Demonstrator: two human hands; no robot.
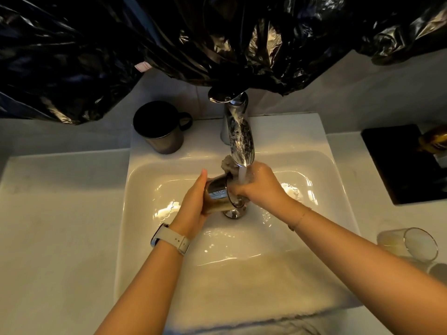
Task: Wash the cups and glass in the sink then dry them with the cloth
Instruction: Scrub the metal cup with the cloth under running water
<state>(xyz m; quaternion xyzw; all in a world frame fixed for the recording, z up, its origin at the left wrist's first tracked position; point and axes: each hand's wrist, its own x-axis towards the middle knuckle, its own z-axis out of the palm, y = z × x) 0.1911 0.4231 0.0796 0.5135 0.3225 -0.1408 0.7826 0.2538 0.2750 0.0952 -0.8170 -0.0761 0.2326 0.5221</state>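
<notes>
Over the white sink [150, 180] my left hand [193, 206] grips a shiny metal cup [217, 194] lying on its side, its mouth turned to the right. My right hand [260, 186] is at the cup's mouth, holding a grey scrubbing pad [228, 165] that sticks out above it. Water runs from the chrome tap [238, 134] onto my right hand. A dark mug [159, 128] with a handle stands upright on the sink's back left rim. A clear glass [408, 244] lies on its side on the counter at the right.
Black plastic sheeting [169, 44] hangs over the wall behind the tap. A black tray [401, 165] with an amber bottle [435, 140] sits at the right back. A white cloth [242, 298] drapes over the sink's front edge. White counter [60, 226] extends on the left.
</notes>
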